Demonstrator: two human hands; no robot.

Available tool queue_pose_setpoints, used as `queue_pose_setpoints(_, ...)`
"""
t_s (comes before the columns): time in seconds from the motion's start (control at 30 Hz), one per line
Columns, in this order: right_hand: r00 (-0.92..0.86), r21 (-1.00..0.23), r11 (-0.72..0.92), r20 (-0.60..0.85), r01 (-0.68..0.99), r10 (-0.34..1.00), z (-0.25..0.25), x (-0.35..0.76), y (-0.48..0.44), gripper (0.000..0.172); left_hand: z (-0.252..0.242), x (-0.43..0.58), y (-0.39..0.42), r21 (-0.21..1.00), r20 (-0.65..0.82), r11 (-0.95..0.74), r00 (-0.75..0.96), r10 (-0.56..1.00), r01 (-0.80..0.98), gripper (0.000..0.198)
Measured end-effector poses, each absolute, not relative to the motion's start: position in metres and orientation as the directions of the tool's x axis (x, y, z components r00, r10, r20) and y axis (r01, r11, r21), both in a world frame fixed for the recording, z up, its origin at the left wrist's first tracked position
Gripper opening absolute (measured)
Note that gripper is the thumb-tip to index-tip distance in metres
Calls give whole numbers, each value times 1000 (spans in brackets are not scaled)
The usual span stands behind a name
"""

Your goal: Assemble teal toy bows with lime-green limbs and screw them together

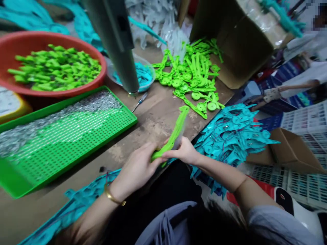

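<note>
Between my hands, above the table's front edge, is a long, narrow lime-green plastic piece [174, 132] with a hooked far end. A blurred translucent strip [182, 131] runs along its right side. My left hand [139, 166], with a gold bracelet at the wrist, closes on the near end of the green piece. My right hand [186, 150] pinches it from the other side, thumb lying across it. Beyond them lies a heap of similar lime-green plastic parts [194, 76], many with round discs. A dark grey machine arm with a pointed tip [131, 86] hangs over the table.
On the left, a green perforated tray [76, 126] holds small silvery pieces, likely screws. Behind it stands a red basin [102, 68] of green parts. A clear bowl [152, 76] holds turquoise pieces. Turquoise parts [230, 132] pile up at right, near a cardboard box [237, 51].
</note>
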State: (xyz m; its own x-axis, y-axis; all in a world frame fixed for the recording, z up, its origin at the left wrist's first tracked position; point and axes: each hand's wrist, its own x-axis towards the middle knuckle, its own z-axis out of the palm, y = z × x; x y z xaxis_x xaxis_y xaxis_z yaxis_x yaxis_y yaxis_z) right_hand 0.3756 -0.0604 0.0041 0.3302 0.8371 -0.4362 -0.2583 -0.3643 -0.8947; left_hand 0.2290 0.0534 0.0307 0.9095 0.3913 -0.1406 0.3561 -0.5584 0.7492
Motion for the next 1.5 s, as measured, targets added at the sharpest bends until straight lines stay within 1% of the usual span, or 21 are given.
queue_pose_setpoints(0.07, 364, -907, -329, -409, -263, 837, 3, 375, -59, 51, 30, 232, 56, 747, -151, -556, 908, 392, 365, 32)
queue_pose_setpoints(0.13, 356, -887, -300, -423, -351, 833, 4, 376, -59, 53, 33, 234, 58, 753, -196, -536, 908, 371, 382, 37)
queue_pose_setpoints(0.2, 303, -842, -281, -446, -460, 842, 5, 375, -63, 59, 36, 236, 60, 761, -236, -512, 906, 352, 397, 42)
queue_pose_setpoints(0.27, 199, -806, -316, -463, -501, 864, 6, 373, -69, 66, 39, 237, 61, 766, -262, -495, 903, 342, 410, 43)
queue_pose_setpoints(0.33, 101, -805, -360, -455, -471, 885, 6, 369, -76, 69, 40, 238, 61, 769, -280, -484, 900, 333, 418, 44)
queue_pose_setpoints(0.4, 90, -821, -359, -439, -444, 894, 6, 365, -79, 70, 40, 239, 61, 767, -293, -482, 900, 323, 423, 44)
queue_pose_setpoints(0.53, 228, -856, -309, -426, -414, 875, 3, 356, -79, 66, 38, 240, 60, 761, -280, -502, 906, 317, 411, 42)
queue_pose_setpoints(0.7, 343, -894, -343, -430, -287, 835, 1, 349, -83, 67, 37, 241, 57, 764, -285, -500, 909, 304, 407, 40)
queue_pose_setpoints(0.77, 366, -899, -348, -427, -264, 827, 1, 349, -85, 66, 38, 242, 57, 764, -300, -497, 908, 291, 412, 40)
queue_pose_setpoints(0.9, 345, -878, -364, -461, -311, 818, 1, 349, -85, 69, 43, 241, 61, 707, -377, -532, 885, 272, 465, 42)
queue_pose_setpoints(1.0, 353, -881, -359, -456, -307, 817, 1, 349, -84, 68, 47, 240, 64, 659, -419, -569, 868, 265, 492, 44)
queue_pose_setpoints(1.03, 329, -879, -364, -458, -310, 826, 2, 351, -83, 67, 47, 240, 64, 653, -427, -574, 866, 260, 494, 44)
queue_pose_setpoints(1.13, 182, -863, -408, -472, -299, 863, 9, 371, -79, 62, 46, 236, 63, 657, -427, -570, 866, 260, 494, 45)
queue_pose_setpoints(1.17, 184, -868, -408, -467, -283, 865, 13, 383, -76, 59, 45, 235, 62, 660, -422, -568, 868, 262, 492, 45)
queue_pose_setpoints(1.2, 257, -885, -388, -450, -258, 855, 18, 396, -72, 58, 44, 234, 60, 665, -413, -569, 873, 260, 484, 44)
queue_pose_setpoints(1.27, 535, -932, -285, -361, -222, 764, 29, 424, -59, 58, 43, 232, 55, 667, -400, -583, 883, 244, 463, 40)
queue_pose_setpoints(1.3, 586, -946, -245, -325, -214, 742, 34, 437, -52, 59, 42, 231, 52, 663, -401, -594, 886, 234, 457, 38)
queue_pose_setpoints(1.37, 619, -963, -193, -268, -187, 739, 44, 456, -38, 59, 42, 231, 48, 649, -404, -614, 887, 223, 449, 36)
queue_pose_setpoints(1.4, 607, -968, -185, -251, -170, 754, 48, 461, -33, 59, 42, 231, 46, 642, -405, -621, 886, 224, 450, 36)
queue_pose_setpoints(1.5, 529, -966, -236, -257, -108, 809, 56, 465, -27, 56, 43, 232, 43, 617, -417, -630, 875, 246, 471, 34)
